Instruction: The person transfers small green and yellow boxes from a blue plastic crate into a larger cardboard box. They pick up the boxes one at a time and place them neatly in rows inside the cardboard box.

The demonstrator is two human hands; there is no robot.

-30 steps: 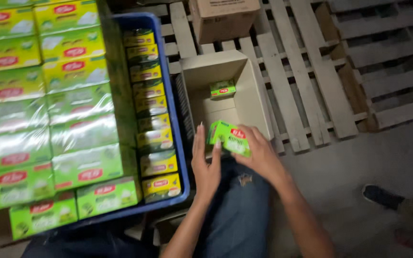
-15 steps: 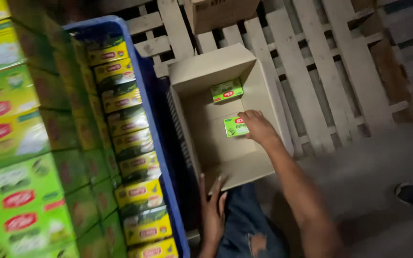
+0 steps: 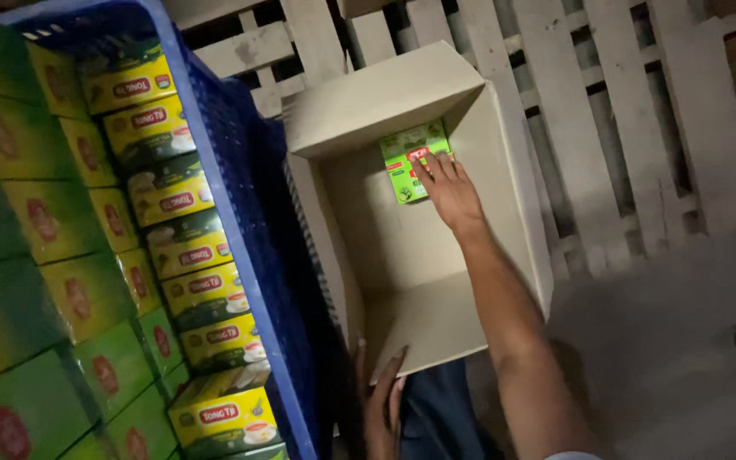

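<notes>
While the right hand (image 3: 446, 192) reaches into the cardboard box (image 3: 504, 170), its spread fingers press flat on the green packets (image 3: 409, 162) at the box's far corner. Left hand (image 3: 382, 405) rests open against the near edge.

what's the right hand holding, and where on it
Right hand presses fingertips on a green packet top in the carton; a closed grip cannot be told.

A pale wooden slatted pallet (image 3: 606, 111) is laid across the upper part of the view, with dark gaps seen between its boards. A grey, dusty concrete floor (image 3: 666, 341) is spread below it at the right. The scene is dimly lit, and the corners are left in shadow.
</notes>
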